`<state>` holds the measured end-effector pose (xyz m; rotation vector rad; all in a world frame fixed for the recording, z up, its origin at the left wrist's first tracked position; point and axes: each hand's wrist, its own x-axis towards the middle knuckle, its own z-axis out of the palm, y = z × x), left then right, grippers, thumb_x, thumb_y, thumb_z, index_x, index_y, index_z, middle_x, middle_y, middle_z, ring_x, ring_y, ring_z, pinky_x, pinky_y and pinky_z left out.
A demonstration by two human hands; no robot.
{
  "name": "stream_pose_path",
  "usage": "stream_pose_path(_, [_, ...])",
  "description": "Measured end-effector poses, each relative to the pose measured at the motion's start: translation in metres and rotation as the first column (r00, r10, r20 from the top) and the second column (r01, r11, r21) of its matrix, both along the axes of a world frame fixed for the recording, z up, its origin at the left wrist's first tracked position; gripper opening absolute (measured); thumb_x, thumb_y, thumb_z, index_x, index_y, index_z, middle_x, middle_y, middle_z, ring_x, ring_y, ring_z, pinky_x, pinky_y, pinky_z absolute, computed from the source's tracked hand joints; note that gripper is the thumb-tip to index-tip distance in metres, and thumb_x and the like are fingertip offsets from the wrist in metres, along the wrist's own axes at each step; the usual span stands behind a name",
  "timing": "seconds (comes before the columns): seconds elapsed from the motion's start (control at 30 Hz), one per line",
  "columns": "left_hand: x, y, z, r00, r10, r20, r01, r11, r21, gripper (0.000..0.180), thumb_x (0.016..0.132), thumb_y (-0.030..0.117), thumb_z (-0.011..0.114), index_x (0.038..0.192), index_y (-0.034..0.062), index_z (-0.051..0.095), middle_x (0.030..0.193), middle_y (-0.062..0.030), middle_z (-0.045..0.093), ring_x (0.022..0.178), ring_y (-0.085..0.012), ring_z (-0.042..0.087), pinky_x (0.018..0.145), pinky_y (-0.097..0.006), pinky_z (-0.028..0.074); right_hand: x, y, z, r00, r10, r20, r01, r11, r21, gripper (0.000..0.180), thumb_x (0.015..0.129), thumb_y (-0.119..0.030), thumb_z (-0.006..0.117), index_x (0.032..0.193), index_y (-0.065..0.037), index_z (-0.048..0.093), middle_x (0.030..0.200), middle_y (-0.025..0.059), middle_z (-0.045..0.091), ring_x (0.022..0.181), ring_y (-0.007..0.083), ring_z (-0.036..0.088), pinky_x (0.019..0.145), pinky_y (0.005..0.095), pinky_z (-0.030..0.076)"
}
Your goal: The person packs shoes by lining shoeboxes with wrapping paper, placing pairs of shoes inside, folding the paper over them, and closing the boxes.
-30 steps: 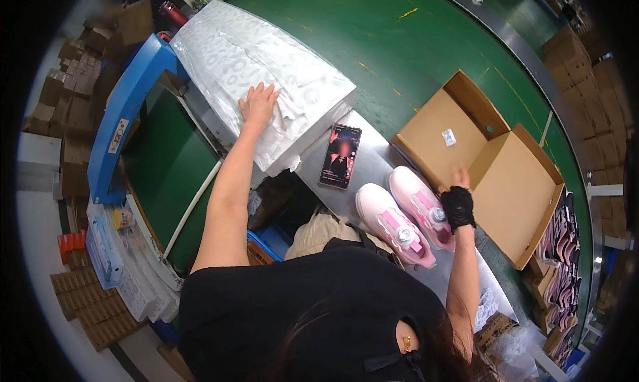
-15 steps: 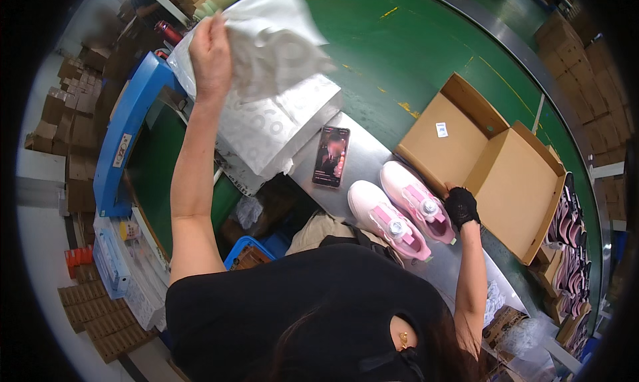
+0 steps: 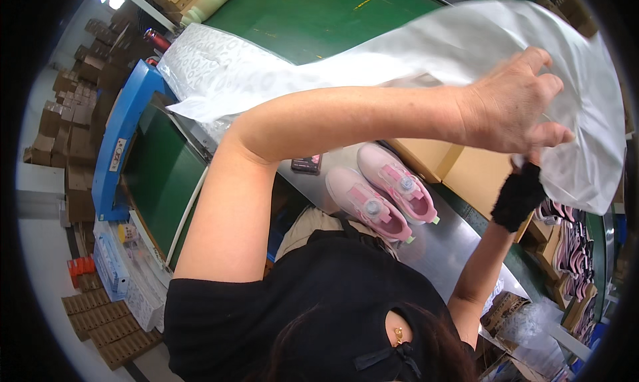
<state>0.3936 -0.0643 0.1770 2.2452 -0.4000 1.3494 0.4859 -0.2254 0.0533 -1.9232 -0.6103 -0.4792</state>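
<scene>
A sheet of white wrapping paper [image 3: 466, 55] is held up in the air above the metal counter [image 3: 452, 242], stretched across the upper part of the view. The left hand [image 3: 512, 105] is clenched on the paper's upper right part, fingers curled over it. The right hand [image 3: 522, 192], in a black wrist wrap, is raised just under the left hand & touches the paper's lower edge; its grip is mostly hidden by paper & left hand, so cannot tell if it's closed.

A pair of pink shoes [image 3: 383, 192] is set side by side on the counter, approx. mid-counter, below the raised forearm. An open cardboard box [image 3: 466, 175] is seen just beyond the shoes, toward the counter's far right edge, partly covered by the paper. A small dark packet [image 3: 306, 163] lies near the counter's left edge, close to the shoes. A stack of white paper [image 3: 213, 69] rests at the counter's far left end, beside a blue-framed machine [image 3: 120, 135].
</scene>
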Motion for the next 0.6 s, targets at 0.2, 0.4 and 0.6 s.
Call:
stream_pose_path(0.2, [-0.014, 0.042, -0.063, 0.517, 0.229, -0.824, -0.03, 0.968, 0.251, 0.063, 0.072, 0.05, 0.058, 0.113, 0.0043, 0.046, 0.104, -0.0204, 0.05, 0.093, -0.0355, 0.051, 0.078, -0.043, 0.043, 0.021, -0.065, 0.021, 0.804, -0.164, -0.572, 0.504, 0.698, 0.508, 0.035, 0.073, -0.029, 0.067, 0.087, 0.002, 0.061, 0.078, 0.0059, 0.058, 0.059, 0.0137, 0.052, 0.055, 0.0214, 0.044])
stream_pose_path(0.4, [-0.041, 0.102, -0.177, 0.661, 0.316, -0.68, -0.082, 0.932, 0.353, 0.064, 0.068, 0.05, 0.062, 0.113, 0.007, 0.046, 0.113, -0.0178, 0.046, 0.105, -0.0342, 0.045, 0.084, -0.044, 0.038, 0.059, -0.162, -0.073, 0.658, -0.526, -0.539, 0.727, 0.632, 0.27, 0.043, 0.066, -0.035, 0.072, 0.077, 0.004, 0.059, 0.076, 0.007, 0.058, 0.056, 0.0139, 0.05, 0.046, 0.0249, 0.041])
stream_pose_path(0.6, [-0.027, 0.211, -0.231, 0.358, 0.361, -0.861, -0.83, 0.546, -0.116, 0.098, 0.064, 0.059, 0.062, 0.124, -0.0088, 0.027, 0.133, -0.0251, 0.023, 0.122, -0.0357, 0.028, 0.099, -0.04, 0.026, 0.03, -0.195, -0.093, 0.614, -0.427, -0.663, 0.675, 0.719, 0.163, 0.038, 0.068, -0.031, 0.071, 0.084, 0.001, 0.06, 0.083, 0.0062, 0.059, 0.067, 0.0169, 0.054, 0.058, 0.0303, 0.047])
